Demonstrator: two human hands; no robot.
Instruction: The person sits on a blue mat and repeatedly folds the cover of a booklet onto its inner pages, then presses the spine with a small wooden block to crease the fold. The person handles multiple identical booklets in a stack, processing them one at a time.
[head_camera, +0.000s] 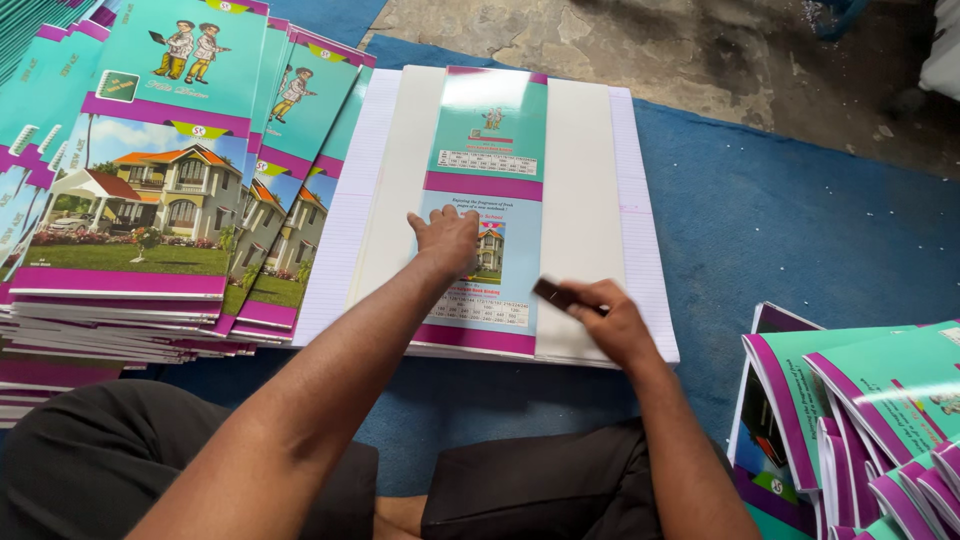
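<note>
We press the left hand (447, 237) flat on the open cover sheet (487, 210), while the right hand (612, 320), grip closed round a dark block (556, 294), should rub firmly along the fold.

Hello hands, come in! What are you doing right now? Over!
Left hand flat on open notebook cover. Right hand grips dark tool. Nothing blocking.

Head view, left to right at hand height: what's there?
Fanned stack of notebooks → open cover sheet on white paper with left hand flat on it → right hand gripping a small dark tool → blue mat → folded covers pile.
</note>
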